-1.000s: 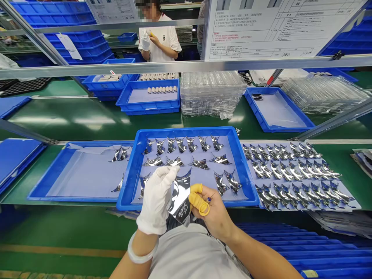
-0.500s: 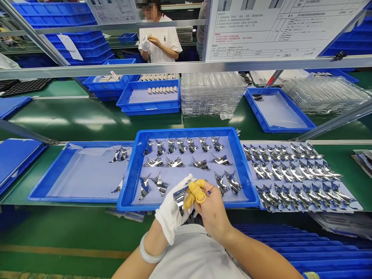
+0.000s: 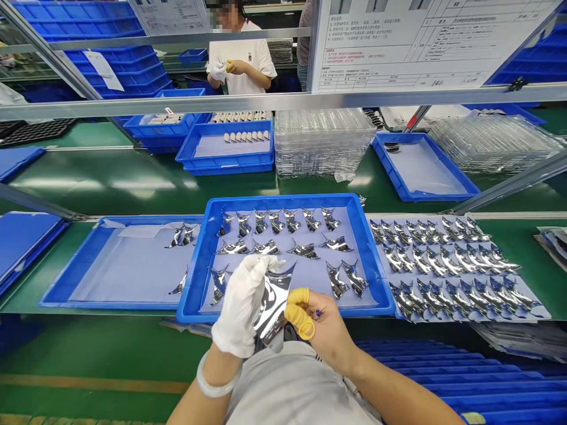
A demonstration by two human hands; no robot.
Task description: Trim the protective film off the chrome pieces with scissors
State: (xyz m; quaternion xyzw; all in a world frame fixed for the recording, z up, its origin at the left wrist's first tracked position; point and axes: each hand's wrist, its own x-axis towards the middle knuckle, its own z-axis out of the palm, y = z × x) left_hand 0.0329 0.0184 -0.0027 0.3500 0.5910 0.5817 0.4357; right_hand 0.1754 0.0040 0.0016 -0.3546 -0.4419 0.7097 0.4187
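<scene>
One shiny piece (image 3: 272, 301), seemingly foil, gripped by left hand (image 3: 241, 304), right hand (image 3: 325, 327), blue tray (image 3: 195, 277), green bench (image 3: 133, 183)

A factory assembly line: green conveyor belt (image 3: 133, 177), blue trays (image 3: 283, 203) of shiny metal parts (image 3: 443, 260), posted work instructions (image 3: 416, 41), another worker (image 3: 241, 56) opposite.

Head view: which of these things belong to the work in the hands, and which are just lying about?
In hand: shiny piece, held by left hand and right hand; middle blue tray with like pieces.
Lying about: clear tray stack; far blue tray; instruction sheet.
</scene>
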